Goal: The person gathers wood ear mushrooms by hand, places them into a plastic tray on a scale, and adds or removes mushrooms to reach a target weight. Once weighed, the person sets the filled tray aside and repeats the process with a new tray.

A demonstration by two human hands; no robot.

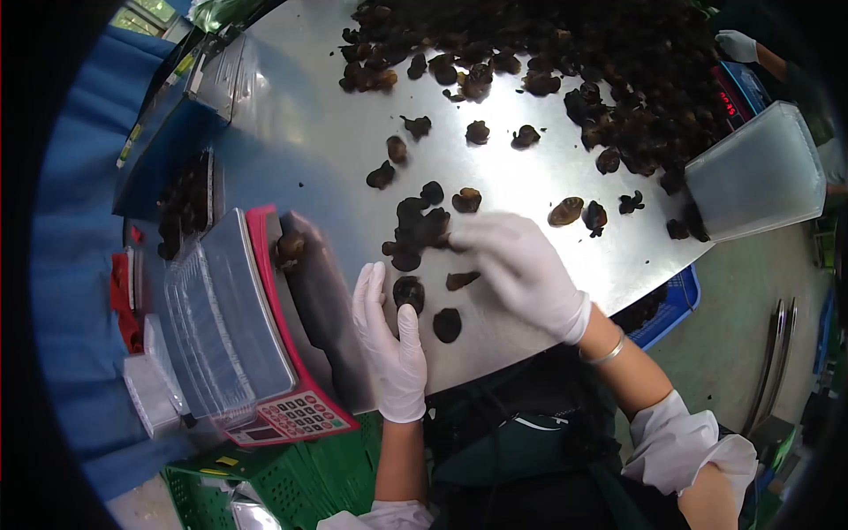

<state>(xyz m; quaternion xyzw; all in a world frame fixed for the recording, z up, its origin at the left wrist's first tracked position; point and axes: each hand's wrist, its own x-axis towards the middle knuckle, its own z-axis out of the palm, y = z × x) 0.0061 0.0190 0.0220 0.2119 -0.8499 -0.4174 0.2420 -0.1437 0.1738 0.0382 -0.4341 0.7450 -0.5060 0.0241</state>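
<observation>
My left hand (393, 353), in a white glove, is held low over the metal table near its front edge, with thumb and fingers apart around a dark mushroom-like piece (409, 293). Gloved in white too, my right hand (517, 269) reaches to the right side of a small cluster of dark pieces (411, 231); its fingertips are blurred at the cluster, and whether they grip a piece is unclear. A round dark piece (448, 325) and a flat brown one (461, 280) lie between the hands.
A red-framed scale (291, 353) with a clear container (225, 309) stands at left. A large dark heap (636, 71) covers the table's far right, beside a translucent tub (755, 177) and another scale display (729, 104). A blue crate (676, 309) is below. Another person's gloved hand (738, 46) shows top right.
</observation>
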